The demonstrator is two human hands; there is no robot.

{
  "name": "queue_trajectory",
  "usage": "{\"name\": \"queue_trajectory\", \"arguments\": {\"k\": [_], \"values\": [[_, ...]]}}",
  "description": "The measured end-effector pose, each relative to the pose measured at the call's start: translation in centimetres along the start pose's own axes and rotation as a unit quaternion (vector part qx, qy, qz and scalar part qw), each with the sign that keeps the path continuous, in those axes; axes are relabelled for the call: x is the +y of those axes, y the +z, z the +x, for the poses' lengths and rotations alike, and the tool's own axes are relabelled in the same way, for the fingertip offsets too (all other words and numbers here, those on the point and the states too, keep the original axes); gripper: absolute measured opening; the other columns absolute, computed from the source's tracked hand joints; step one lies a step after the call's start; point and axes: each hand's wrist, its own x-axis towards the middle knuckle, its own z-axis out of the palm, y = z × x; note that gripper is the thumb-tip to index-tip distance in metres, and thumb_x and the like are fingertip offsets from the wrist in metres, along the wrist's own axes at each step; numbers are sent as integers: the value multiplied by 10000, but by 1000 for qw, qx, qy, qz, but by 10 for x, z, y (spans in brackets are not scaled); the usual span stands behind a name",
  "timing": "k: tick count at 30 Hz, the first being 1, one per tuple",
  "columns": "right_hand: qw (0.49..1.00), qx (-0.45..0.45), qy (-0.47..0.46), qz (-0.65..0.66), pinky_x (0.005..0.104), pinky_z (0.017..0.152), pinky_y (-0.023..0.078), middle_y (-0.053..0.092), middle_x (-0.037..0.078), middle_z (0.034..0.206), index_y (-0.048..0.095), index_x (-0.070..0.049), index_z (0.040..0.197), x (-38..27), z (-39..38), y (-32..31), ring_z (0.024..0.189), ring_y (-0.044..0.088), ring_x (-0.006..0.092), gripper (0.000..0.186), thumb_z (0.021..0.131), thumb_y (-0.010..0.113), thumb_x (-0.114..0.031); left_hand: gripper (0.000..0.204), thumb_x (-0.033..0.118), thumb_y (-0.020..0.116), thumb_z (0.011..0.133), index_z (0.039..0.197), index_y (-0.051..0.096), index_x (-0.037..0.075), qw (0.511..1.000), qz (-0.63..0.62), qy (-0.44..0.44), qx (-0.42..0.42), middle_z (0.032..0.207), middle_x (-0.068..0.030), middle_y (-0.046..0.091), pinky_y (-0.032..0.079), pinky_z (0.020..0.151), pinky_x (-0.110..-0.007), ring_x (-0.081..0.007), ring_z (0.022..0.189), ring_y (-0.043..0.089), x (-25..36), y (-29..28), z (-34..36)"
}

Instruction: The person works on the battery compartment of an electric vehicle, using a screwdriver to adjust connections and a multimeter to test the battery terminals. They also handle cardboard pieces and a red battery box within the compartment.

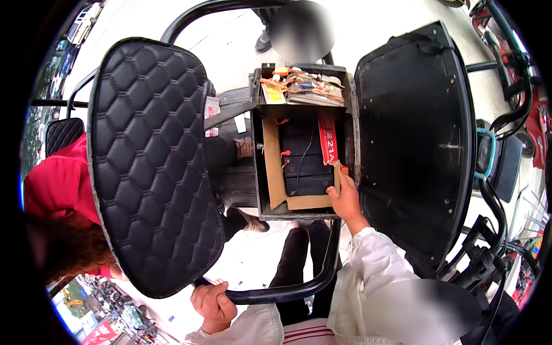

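Observation:
My left hand (214, 303) is closed at the end of a curved black tubular rail (276, 296), below the quilted black seat pad (155, 167). My right hand (346, 200) reaches into an open black metal box (260, 172) and pinches the edge of a cardboard piece (337, 172) at the box's right wall. A red printed strip (328, 138) runs up from there. Several dark batteries (302, 146) sit in the box, lined with cardboard (273, 167). A thin black wire and red terminal caps (286, 153) show on them. My fingertips are partly hidden.
A narrow upper compartment (302, 86) holds bundled wires and orange connectors. The large black lid panel (411, 149) stands open at the right, near a handlebar (480, 259). A person in a red top (60, 178) bends at the left. Another person's shoe (263, 41) shows at the top.

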Motion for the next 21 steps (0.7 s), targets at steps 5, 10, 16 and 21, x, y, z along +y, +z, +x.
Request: {"name": "queue_trajectory", "arguments": {"k": [5, 10, 16, 21], "values": [[995, -98, -26, -12, 399, 1119, 336, 336, 284, 1481, 252, 35, 1481, 0, -15, 16, 1365, 370, 391, 746, 860, 639, -109, 204, 121, 505, 857, 824, 672, 6, 999, 12, 7, -29, 647, -71, 602, 413, 494, -356, -238, 516, 524, 1, 3, 2], [966, -239, -71, -68, 397, 1158, 287, 231, 245, 1564, 136, 24, 1525, 20, -20, 44, 1422, 306, 363, 860, 897, 624, -300, 164, 100, 618, 860, 963, 691, -4, 949, -23, -191, -251, 804, -158, 667, 487, 591, -375, -316, 645, 628, 39, 13, 56], [956, -283, 34, -76, 408, 1061, 409, 386, 230, 1481, 359, 29, 1446, 15, 8, 29, 1288, 468, 383, 714, 892, 624, -336, 671, 380, 583, 917, 1409, 380, -29, 845, -28, -190, -499, 1311, -268, 534, 449, 993, -453, -402, 1204, 532, 35, 189, 123], [986, -148, 47, -66, 433, 1064, 406, 377, 220, 1469, 311, 7, 1468, -11, 31, 19, 1286, 454, 401, 766, 837, 700, -186, 705, 256, 682, 849, 1398, 362, -50, 900, 20, -338, -273, 1365, -212, 457, 436, 1016, -433, -391, 1257, 473, -41, 302, 119]]}}
